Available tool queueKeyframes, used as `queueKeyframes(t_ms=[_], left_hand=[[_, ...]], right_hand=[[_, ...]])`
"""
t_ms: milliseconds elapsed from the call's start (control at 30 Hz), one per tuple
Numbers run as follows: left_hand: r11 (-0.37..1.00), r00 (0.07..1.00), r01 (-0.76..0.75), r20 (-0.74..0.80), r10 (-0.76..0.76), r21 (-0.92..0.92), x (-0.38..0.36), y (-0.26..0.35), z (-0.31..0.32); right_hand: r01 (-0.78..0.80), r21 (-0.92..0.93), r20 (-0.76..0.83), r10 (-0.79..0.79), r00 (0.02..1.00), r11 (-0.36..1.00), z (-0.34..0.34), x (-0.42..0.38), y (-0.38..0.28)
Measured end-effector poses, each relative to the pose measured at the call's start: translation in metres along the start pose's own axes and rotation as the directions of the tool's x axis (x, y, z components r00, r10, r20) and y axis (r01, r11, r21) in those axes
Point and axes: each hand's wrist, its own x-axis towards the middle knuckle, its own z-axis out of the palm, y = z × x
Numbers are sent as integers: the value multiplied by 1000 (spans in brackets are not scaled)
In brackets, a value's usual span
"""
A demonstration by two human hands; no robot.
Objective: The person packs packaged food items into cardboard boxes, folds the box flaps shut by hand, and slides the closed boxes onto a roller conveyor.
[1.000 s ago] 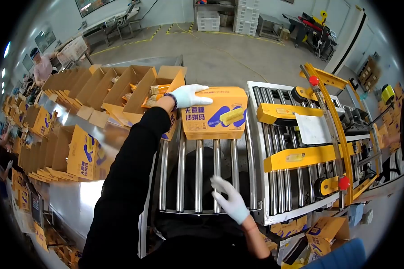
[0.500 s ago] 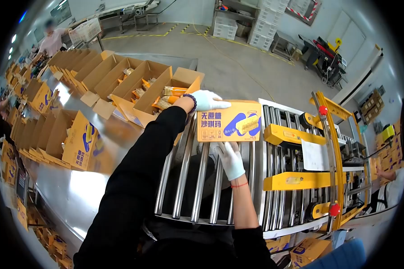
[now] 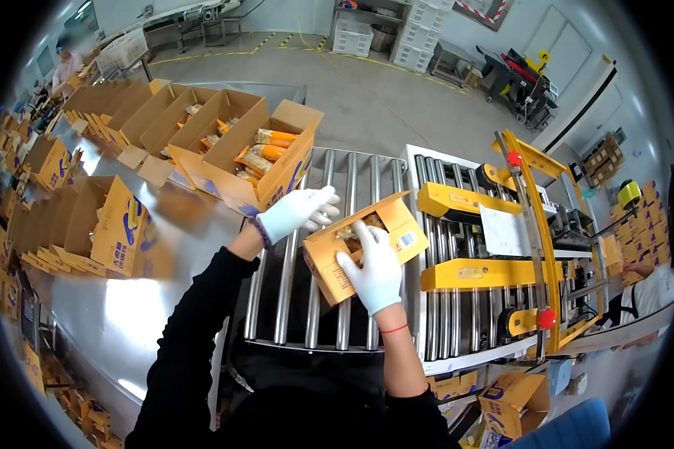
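A yellow-orange cardboard box (image 3: 328,263) sits turned at an angle over the roller conveyor, its top partly open and wrapped snacks showing inside. My right hand (image 3: 373,271), in a white glove, grips the box at its opening, with fingertips reaching over the packets. To the left of the box, my gloved left hand (image 3: 298,213) is open, its fingers stretched toward the box and holding nothing. Close by that hand stands an open box of orange-wrapped snacks (image 3: 271,152), at the end of a row.
Metal rollers (image 3: 286,299) run under the box toward a yellow-railed machine (image 3: 472,275) on the right. More open boxes (image 3: 108,224) line the steel table (image 3: 97,318) at left. A person (image 3: 67,67) is at the far left; another person's sleeve (image 3: 655,295) shows at right.
The box has turned from upright, printed side facing me, to tilted with its opening showing. My left hand has let go and moved left; my right hand has moved from beneath to the opening.
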Motion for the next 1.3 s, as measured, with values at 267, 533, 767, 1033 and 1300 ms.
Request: queueKeyframes(t_ms=[267,533,767,1033,1300], left_hand=[[642,938,-323,147,313,696,-28,-30,5],[857,878,-395,-137,458,331,-50,-36,43],[917,882,-312,-284,377,247,-24,-71,33],[902,837,-339,-351,420,268,-22,-73,35],[885,807,-355,-379,453,301,-31,-68,41]], right_hand=[[-116,-56,-111,110,988,992,-2,29,17],[108,73,-106,-100,989,991,-5,18,29],[4,233,-33,4,999,972,-26,8,34],[253,-69,12,-253,967,965,-7,50,24],[112,175,-249,-66,966,978,1,53,28]])
